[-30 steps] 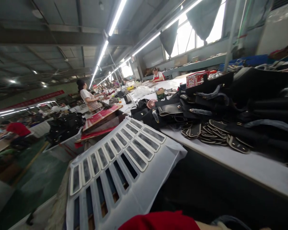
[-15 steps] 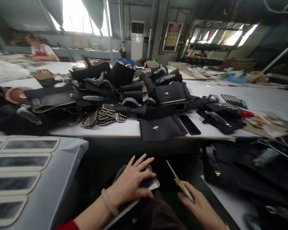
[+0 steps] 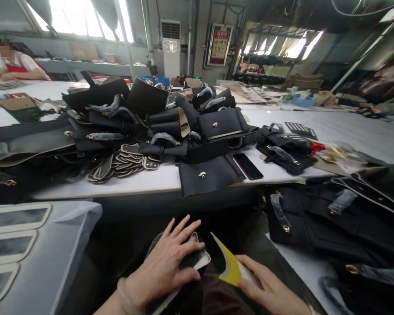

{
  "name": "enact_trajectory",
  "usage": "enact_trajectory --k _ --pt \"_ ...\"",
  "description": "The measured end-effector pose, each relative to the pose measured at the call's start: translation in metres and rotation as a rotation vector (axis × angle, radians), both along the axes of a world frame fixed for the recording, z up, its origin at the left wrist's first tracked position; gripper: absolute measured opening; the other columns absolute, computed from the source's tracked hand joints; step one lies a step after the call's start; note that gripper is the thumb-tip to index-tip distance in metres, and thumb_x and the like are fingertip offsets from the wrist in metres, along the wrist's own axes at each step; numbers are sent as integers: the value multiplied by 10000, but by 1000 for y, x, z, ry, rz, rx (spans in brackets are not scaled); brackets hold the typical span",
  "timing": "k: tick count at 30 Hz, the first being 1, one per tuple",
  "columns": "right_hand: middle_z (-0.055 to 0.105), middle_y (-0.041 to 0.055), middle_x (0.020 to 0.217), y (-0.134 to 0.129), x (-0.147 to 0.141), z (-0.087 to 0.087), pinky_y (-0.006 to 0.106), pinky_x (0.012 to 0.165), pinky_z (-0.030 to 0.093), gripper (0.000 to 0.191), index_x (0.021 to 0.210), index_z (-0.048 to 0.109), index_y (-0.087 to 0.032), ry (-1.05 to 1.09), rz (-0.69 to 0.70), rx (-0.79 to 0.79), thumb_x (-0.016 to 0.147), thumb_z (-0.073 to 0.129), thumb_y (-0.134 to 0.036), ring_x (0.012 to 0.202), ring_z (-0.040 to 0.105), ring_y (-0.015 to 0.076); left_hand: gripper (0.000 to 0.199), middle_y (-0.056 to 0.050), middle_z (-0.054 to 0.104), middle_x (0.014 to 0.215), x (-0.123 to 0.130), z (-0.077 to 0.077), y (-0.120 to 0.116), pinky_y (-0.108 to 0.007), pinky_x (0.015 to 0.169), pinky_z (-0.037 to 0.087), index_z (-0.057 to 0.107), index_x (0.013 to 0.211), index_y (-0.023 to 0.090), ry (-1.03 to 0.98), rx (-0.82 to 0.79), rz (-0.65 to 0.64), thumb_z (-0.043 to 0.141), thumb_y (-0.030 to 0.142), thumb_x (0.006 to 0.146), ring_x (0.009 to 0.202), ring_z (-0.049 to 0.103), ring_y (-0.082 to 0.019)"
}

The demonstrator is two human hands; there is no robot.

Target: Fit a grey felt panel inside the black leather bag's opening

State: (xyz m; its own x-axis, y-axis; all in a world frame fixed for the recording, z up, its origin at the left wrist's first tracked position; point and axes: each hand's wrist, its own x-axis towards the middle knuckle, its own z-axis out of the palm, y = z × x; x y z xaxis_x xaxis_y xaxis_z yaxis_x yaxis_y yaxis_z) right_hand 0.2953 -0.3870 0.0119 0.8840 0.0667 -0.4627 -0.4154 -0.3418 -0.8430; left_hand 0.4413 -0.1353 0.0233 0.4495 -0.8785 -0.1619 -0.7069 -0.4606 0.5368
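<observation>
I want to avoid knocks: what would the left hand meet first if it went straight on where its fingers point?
The left hand would probably meet the black leather-like panel at the white-topped table's near edge; depth is unclear.

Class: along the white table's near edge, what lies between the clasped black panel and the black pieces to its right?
A dark phone lies there, as the head view shows.

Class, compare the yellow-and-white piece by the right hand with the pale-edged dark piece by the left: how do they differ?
The yellow-and-white piece tapers to a point; the pale-edged dark piece shows a rounded corner.
The right hand pinches the yellow-and-white piece; the left hand lies spread over the pale-edged dark piece.
Both are partly hidden by a hand.
</observation>
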Motion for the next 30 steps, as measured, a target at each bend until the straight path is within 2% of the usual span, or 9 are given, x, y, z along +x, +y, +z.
enact_trajectory --k 2,4,7,9,11,15,19,24,30 --pt "683 67 960 9 1 -4 335 851 499 390 1017 640 -161 5 -40 -28 837 597 -505 880 612 249 623 13 245 1610 2 -1 0 -658 1184 131 530 1336 384 -28 -14 -32 786 442 771 1496 125 -321" --pt "670 38 868 16 3 -7 278 776 507 278 923 624 -163 -3 -39 -42 835 599 -426 802 597 205 612 25 299 1591 4 -4 0 -634 1202 116 520 1339 360 -57 -43 -79 768 454 788 1496 139 -305" --pt "662 38 870 22 8 -7 197 551 487 236 915 598 -163 57 14 -1 870 536 -386 665 573 148 554 41 405 1539 4 -5 1 -589 1226 107 502 1335 332 -69 -81 -124 714 462 840 1491 179 -267" --pt "649 29 822 22 12 -7 162 386 401 257 951 583 -160 153 27 11 894 485 -391 513 516 106 510 53 448 1509 4 -4 2 -575 1232 106 492 1331 333 -53 -84 -134 681 447 871 1484 209 -250" --pt "617 -2 714 22 17 -9 149 309 329 251 948 575 -165 218 36 -19 905 457 -384 407 459 84 472 64 453 1504 5 -3 3 -581 1230 104 502 1312 345 -28 -73 -145 682 392 878 1481 219 -254" --pt "562 -33 605 23 28 -7 139 274 273 194 820 545 -190 232 76 -117 891 473 -355 367 463 86 461 93 409 1528 6 -3 3 -592 1225 103 507 1301 383 -4 -48 -160 676 307 879 1486 201 -261" --pt "554 -35 589 24 36 -2 143 259 265 197 848 559 -187 280 100 -141 890 470 -357 350 444 86 464 110 387 1538 8 -5 3 -566 1233 105 475 1331 398 12 -40 -168 640 333 902 1487 200 -234" --pt "575 -26 644 22 38 -6 158 244 263 188 819 554 -194 283 106 -152 886 472 -349 359 468 94 442 117 395 1528 10 -5 4 -499 1247 127 455 1345 411 52 -32 -168 597 354 930 1464 265 -185" --pt "590 -19 640 22 38 -8 141 315 304 195 807 559 -190 246 127 -195 899 473 -338 439 532 100 401 124 367 1539 13 -6 4 -448 1254 137 460 1338 419 87 -13 -173 558 398 949 1467 247 -162"
